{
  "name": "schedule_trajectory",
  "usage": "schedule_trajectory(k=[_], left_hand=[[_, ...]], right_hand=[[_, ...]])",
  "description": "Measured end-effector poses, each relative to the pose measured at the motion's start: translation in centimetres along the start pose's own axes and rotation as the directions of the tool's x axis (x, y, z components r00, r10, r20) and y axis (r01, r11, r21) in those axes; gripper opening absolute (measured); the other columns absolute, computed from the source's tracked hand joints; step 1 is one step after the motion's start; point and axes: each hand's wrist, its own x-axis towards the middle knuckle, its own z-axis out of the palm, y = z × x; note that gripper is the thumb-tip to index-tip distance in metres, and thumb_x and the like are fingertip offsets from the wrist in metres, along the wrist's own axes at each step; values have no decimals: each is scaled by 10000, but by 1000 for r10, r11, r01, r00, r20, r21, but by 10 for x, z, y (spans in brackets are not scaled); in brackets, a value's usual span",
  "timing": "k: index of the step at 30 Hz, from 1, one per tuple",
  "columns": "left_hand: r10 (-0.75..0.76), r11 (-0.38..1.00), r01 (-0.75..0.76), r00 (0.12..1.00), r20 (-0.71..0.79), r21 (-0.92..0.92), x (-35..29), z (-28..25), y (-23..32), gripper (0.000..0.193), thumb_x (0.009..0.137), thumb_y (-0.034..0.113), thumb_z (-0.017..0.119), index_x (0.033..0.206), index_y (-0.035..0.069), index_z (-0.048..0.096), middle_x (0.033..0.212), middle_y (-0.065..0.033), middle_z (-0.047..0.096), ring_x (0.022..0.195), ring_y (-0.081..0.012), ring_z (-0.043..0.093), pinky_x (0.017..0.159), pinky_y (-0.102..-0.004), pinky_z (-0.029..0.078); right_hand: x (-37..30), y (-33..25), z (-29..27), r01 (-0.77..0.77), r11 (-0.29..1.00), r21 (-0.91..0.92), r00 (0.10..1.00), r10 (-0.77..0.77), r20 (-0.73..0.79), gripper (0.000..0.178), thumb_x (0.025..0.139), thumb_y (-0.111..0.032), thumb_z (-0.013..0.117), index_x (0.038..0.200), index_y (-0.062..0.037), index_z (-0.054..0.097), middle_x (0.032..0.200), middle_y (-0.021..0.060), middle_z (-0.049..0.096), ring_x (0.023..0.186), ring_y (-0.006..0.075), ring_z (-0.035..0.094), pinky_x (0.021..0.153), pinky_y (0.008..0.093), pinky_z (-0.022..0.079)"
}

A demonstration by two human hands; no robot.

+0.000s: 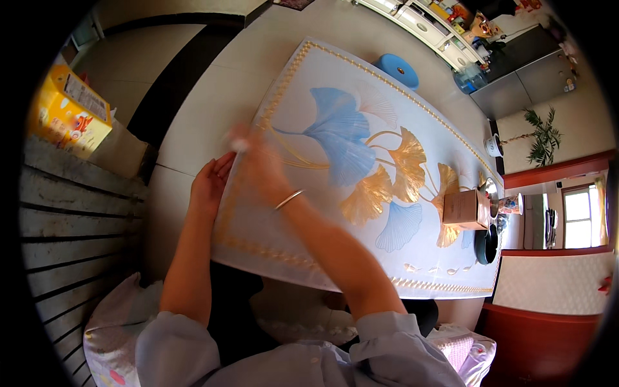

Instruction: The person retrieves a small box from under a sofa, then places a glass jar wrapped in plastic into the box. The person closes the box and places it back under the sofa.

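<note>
A low table [335,242] lies under a pale cover printed with blue and gold ginkgo leaves and a gold chain-like border. My right hand [256,161], with a bracelet [288,198] at the wrist, reaches across to the table's left edge and is smeared by motion. A small whitish patch shows at its fingertips; I cannot make out what it is. My left hand [209,184] is just outside that same edge, palm turned up and fingers loosely curved apart, with nothing visible in it.
A brown cardboard box [465,209] and a dark bowl [485,245] stand at the table's right end, by a patterned cup [510,204]. Beyond the far edge is a blue round stool [398,69]. A yellow carton [76,109] stands at the left above a slatted wooden surface [71,235].
</note>
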Motion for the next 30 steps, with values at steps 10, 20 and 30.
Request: schedule_trajectory(k=[10,20,30], left_hand=[[-123,992,124,992,-41,16,2,33,0,433,989,264,319,1255,-14,517,1267,-113,535,1183,-211,476,1027,-329,366],[-73,996,77,993,-96,38,-19,12,7,380,979,226,353,1157,-43,552,1160,-119,577,1105,-205,515,991,-329,391],[58,998,-62,943,-328,-2,-165,-67,-77,330,938,213,474,1194,9,512,1157,-72,566,1021,-186,546,870,-317,447]], right_hand=[[33,206,-341,-140,163,-977,972,210,-104,341,909,-176,441,1165,5,574,1272,203,516,1224,341,447,1040,441,353],[24,21,-29,529,600,-600,831,-222,510,492,839,-170,471,1270,67,469,1373,196,433,1336,309,329,1117,420,244],[-142,-116,1,321,937,-140,845,-216,489,494,721,11,556,1215,-15,550,1321,145,506,1285,276,415,1083,385,324]])
